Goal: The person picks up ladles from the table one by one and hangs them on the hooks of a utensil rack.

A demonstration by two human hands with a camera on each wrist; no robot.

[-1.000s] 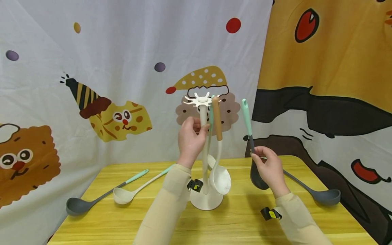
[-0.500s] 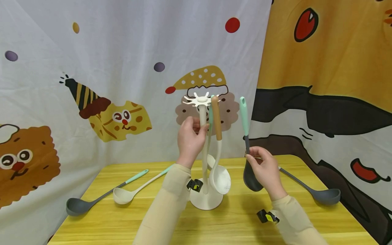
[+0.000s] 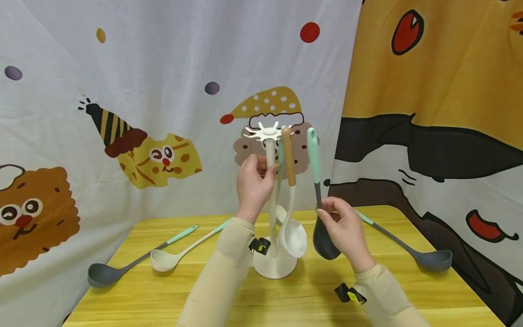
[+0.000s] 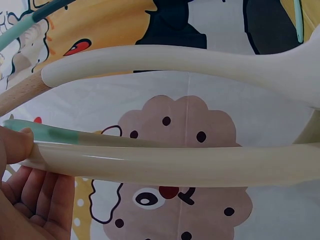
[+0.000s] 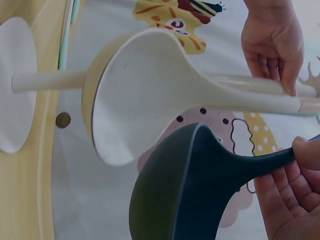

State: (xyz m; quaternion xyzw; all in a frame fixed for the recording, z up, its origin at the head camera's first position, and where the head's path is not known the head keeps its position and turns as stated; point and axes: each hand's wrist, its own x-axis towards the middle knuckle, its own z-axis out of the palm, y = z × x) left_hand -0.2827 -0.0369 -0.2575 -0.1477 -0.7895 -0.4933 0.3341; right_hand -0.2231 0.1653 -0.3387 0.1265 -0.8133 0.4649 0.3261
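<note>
My left hand [image 3: 255, 187] grips the upper post of a cream utensil stand [image 3: 274, 269], whose top is a ring of hooks. On the stand's right side hangs a white ladle [image 3: 295, 238] with a wooden handle. Behind it hangs another ladle with a mint handle [image 4: 47, 131], mostly hidden. Between thumb and fingers, my right hand [image 3: 344, 230] pinches the dark grey shaft of a ladle [image 3: 324, 240]. Its mint handle points up, near hook height, just right of the wooden handle and apart from it. In the right wrist view, that dark bowl [image 5: 175, 195] is close to the white one.
A dark grey ladle [image 3: 107, 275] and a cream ladle [image 3: 165, 262] lie on the wooden table [image 3: 171, 304] at left. Another dark grey ladle [image 3: 434, 260] lies at right. A patterned cloth [image 3: 171, 54] hangs behind the table.
My right hand has moved left with the dark grey ladle, bringing it closer to the stand; its handle has tilted slightly. My left hand has stayed on the post.
</note>
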